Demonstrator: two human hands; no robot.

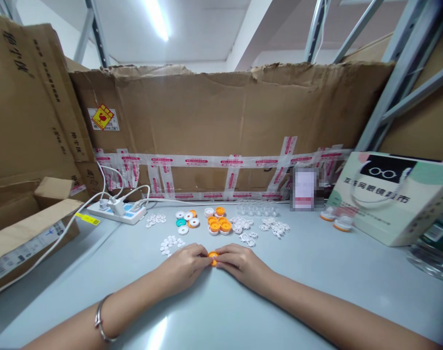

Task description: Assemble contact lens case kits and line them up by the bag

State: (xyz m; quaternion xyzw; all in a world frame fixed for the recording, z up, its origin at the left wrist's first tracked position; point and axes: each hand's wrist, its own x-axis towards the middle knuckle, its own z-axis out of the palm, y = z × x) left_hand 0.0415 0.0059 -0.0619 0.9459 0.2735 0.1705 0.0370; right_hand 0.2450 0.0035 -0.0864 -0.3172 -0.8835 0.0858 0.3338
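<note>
A lit tube (156,18) shines on the ceiling (199,36), top left of centre; a white beam (247,34) slants at top centre. Metal racks (389,97) rise upper left and right. A grey table (221,313) fills the bottom.

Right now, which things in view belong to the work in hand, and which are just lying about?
Likely part of the work:
orange round piece, held by left hand and right hand
orange-and-white round pieces
small white pieces

Probably just lying about:
power strip
open cardboard box
printed bag

Bright ceiling tube (156,18); glare on tabletop (221,311); edges stretched.
</note>
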